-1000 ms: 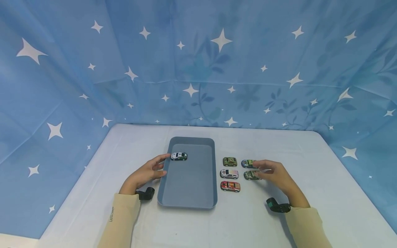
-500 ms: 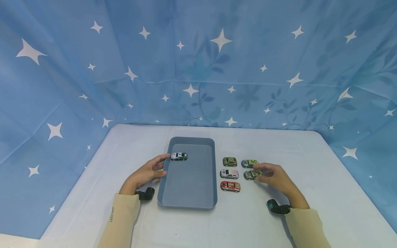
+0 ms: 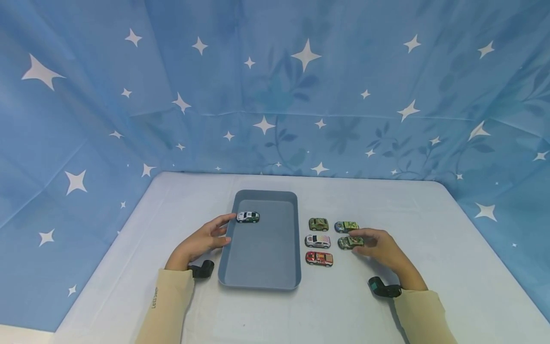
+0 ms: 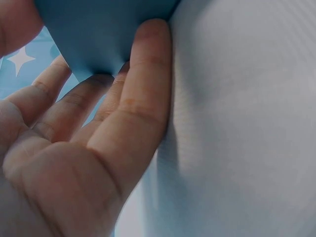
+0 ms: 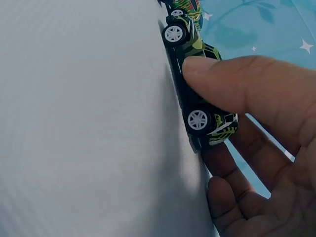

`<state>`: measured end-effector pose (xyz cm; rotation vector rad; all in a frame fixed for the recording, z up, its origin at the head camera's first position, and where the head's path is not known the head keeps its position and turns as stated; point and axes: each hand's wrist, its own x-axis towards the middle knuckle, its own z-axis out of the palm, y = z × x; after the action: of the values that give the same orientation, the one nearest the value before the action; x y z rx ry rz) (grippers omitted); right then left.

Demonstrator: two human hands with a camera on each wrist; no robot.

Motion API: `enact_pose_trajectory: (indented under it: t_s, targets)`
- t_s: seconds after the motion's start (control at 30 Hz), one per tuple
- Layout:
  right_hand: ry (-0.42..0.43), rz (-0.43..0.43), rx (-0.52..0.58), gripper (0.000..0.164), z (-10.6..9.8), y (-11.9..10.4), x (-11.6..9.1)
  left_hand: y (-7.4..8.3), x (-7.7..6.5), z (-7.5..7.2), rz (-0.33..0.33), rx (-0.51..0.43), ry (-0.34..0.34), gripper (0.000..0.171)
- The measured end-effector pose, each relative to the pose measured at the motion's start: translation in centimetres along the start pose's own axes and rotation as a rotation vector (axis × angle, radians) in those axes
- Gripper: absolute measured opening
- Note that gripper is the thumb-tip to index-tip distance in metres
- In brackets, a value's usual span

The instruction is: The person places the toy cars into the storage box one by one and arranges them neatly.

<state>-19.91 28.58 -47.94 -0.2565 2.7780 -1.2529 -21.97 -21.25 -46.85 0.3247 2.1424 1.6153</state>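
My left hand (image 3: 204,240) rests against the left side of a grey-blue tray (image 3: 227,279). In the left wrist view its fingers (image 4: 145,84) touch the tray's outer wall (image 4: 98,39). A white and dark green toy car (image 3: 248,217) sits inside the tray at the upper left. My right hand (image 3: 378,246) pinches a green camouflage toy car (image 3: 349,242) on the white table. In the right wrist view its thumb (image 5: 212,79) lies on the car's side, and the wheels are close to the tablecloth. The fingers on the far side are partly hidden by the car.
Beside the held car stand a blue-green toy car (image 3: 345,226), an olive camouflage car (image 3: 318,224), a white car (image 3: 318,241) and a red-orange car (image 3: 319,258). They lie right of the tray on the white tablecloth (image 3: 343,306). A blue star-patterned curtain (image 3: 275,95) hangs behind.
My right hand has drawn back slightly towards me, off the blue-green car and onto the camouflage one, its finger and thumb closing at that car. The left hand and tray have stayed put.
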Motion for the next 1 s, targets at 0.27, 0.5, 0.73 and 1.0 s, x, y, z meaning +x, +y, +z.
enact_pose_trajectory:
  t_s: [0.27,0.5,0.73,1.0]
  targets:
    - [-0.017,0.027,-0.025,0.038,-0.1,-0.3,0.1,0.0,-0.1,-0.1,0.004,0.002,-0.005,0.076]
    - [-0.028,0.047,-0.037,0.039,-0.2,-0.5,0.1,0.0,-0.1,-0.1,0.007,0.002,-0.004,0.076]
    - [-0.038,0.027,-0.049,0.040,-0.3,-0.8,-0.2,0.1,-0.2,0.1,-0.003,-0.014,0.000,0.075]
    - [-0.043,-0.003,-0.059,0.037,-0.6,-1.5,-0.4,0.3,-0.3,-0.2,-0.004,0.016,-0.010,0.076]
